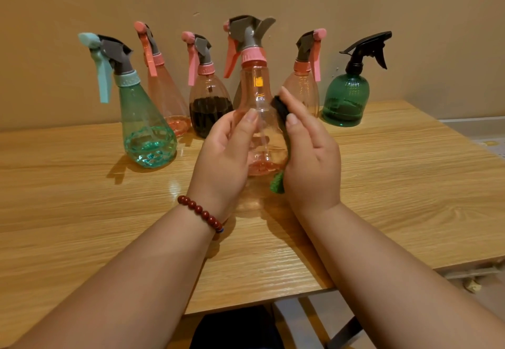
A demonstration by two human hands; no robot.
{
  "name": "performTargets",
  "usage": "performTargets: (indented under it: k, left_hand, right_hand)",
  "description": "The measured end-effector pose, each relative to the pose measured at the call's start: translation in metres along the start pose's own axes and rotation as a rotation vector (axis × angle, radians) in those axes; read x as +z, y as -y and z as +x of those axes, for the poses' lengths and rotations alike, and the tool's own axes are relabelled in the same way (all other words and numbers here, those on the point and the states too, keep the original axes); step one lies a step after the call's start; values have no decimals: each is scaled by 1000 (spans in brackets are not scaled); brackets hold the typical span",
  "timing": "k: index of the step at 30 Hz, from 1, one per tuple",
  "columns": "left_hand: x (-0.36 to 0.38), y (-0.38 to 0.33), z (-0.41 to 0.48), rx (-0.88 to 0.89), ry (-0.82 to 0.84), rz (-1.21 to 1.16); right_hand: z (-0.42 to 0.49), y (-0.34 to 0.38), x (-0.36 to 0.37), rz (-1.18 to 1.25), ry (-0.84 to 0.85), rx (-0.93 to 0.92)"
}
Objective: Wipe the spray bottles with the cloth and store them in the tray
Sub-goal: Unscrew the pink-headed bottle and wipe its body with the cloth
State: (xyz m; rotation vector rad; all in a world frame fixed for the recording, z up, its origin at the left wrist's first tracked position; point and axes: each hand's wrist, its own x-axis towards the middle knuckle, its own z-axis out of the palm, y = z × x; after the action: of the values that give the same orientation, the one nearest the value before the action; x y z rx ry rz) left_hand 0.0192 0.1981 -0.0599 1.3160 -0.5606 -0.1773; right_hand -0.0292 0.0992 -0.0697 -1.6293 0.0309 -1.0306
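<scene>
Left hand [226, 149] grips pink bottle [259, 97] above counter [82, 212], right hand [311, 157] pinches cloth [281, 116] on it. Hard wipe could twist it loose

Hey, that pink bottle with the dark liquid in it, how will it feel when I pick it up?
The dark-liquid bottle looks roughly half full, so probably weighty for its size. Its ribbed plastic body likely gives fair grip. With the liquid low, it should stand steady rather than tip.
</scene>
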Motion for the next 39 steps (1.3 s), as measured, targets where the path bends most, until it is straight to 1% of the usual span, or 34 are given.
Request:
performTargets:
  k: [2, 3, 4, 7, 8, 9, 11, 13, 14, 15, 16, 18, 19, 20, 21, 22, 24, 25, 26, 27, 30, 31, 32, 33, 36, 39]
  left_hand:
    - [2, -2, -2, -6, -12, -26]
    - [3, -3, -2, -12, -34, -28]
    - [2, -2, -2, -9, -55, 0]
    - [-1, 0, 0, 65, -115, 208]
    - [-1, 0, 1, 85, -136, 232]
    - [-1, 1, 1, 95, -152, 230]
    - [-1, 1, 1, 68, -123, 116]
    - [-1, 2, 0, 38, -49, -19]
    - [-1, 2, 0, 44, -35, -22]
    - [-1, 2, 0, 56, -35, 3]
    - [-2, 2, 0, 67, -39, 35]
    - [-3, 3, 0, 67, -30, 76]
    - [-2, 3, 0, 61, -23, 83]
    - [-1, 3, 1, 52, -25, 79]
    - [-1, 3, 1, 46, -39, 66]
    - [-1, 4, 1, 34, -57, 54]
    - [-1, 4, 1, 20, -92, 36]
    - [-1, 4, 1, 15, -97, 28]
    - [-2, 3, 1, 9, -97, 19]
    - [-3, 3, 1, 3, -93, 7]
    - [-2, 1, 0, -16, -65, -12]
    - [-1, 0, 0, -20, -67, -6]
    - [0, 0, -1, -18, -65, -2]
    - [0, -1, 0, -13, -63, -3]
    - [-3, -3, 1, -1, -91, -17]
    - [-11, -4, 5, -24, -96, -52]
  right_hand:
    - [2, 0, -2, 146, 1, 188]
    - [4, 0, -3, 142, 5, 208]
    - [4, 1, -4, 108, 6, 182]
    - [0, -1, -3, -17, -24, 16]
    - [-1, -2, -2, -53, -42, -33]
    - [0, -3, -3, -80, -61, -70]
    - [0, -4, -3, -143, -68, -174]
    - [-3, -6, -1, -243, 22, -351]
    - [-4, -8, 1, -276, 73, -414]
    - [-5, -9, 3, -276, 86, -417]
    - [-4, -9, 3, -238, 69, -350]
    - [-1, -5, 1, -71, 20, -69]
    - [0, -7, -1, -8, 15, 35]
    - [1, -7, -3, 20, 21, 80]
    - [1, -6, -4, 3, 32, 51]
    - [0, -4, -4, -50, 54, -32]
    - [-5, -7, -1, -180, 104, -285]
    - [-5, -9, 0, -196, 123, -339]
    - [-4, -10, 0, -180, 119, -319]
    - [-3, -9, 0, -147, 91, -249]
    - [0, -2, -3, 41, 22, 75]
    - [1, -3, -4, 69, 17, 139]
    - [1, -3, -4, 66, 19, 155]
    - [0, -2, -3, 39, 20, 128]
    - [-3, -2, 0, -83, 14, -35]
    - [2, -2, -3, -35, -45, -31]
